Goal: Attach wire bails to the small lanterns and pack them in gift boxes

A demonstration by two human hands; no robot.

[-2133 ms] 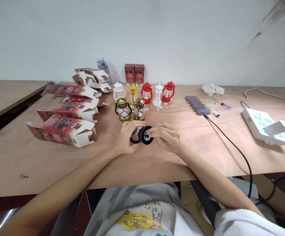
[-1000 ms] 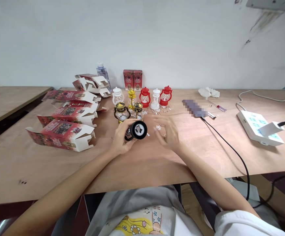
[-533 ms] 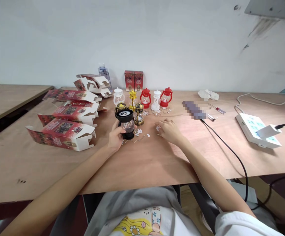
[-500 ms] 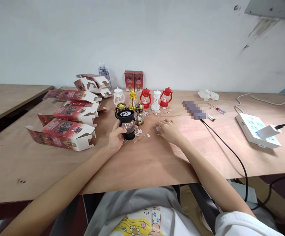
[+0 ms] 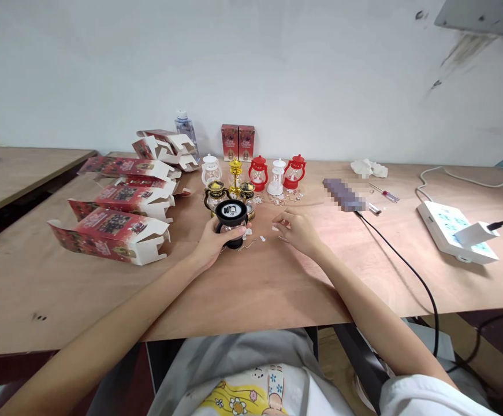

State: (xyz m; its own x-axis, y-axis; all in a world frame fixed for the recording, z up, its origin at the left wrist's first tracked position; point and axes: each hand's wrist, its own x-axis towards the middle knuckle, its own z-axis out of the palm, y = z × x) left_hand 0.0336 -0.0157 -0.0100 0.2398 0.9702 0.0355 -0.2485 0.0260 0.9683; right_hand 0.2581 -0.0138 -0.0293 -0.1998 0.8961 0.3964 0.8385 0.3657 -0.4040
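Note:
My left hand (image 5: 212,244) is wrapped round a small black lantern (image 5: 232,211) with a clear middle. One round end of the lantern tilts up toward me and shows a pale disc with dark marks. Fingers curled in a pinch, my right hand (image 5: 300,231) rests low over the table to the right. A tiny whitish bit shows at its fingertips; whether it is held I cannot make out. Just behind the black lantern stand black-and-gold lanterns (image 5: 215,197). Small white tabs (image 5: 263,238) and a bent metal wire (image 5: 248,245) lie between my hands.
Red lanterns (image 5: 258,173), white lanterns (image 5: 276,177) and a gold one (image 5: 235,177) line the back. Opened red boxes (image 5: 108,234) lie left, near a bottle (image 5: 185,133). Two upright boxes (image 5: 238,143) touch the wall. Rightward are a blurred phone (image 5: 343,195), screwdriver (image 5: 388,196) and power strip (image 5: 454,231).
The black lantern in my left hand has moved slightly right and tipped its round end toward me. My right hand's fingers have drawn into a pinch.

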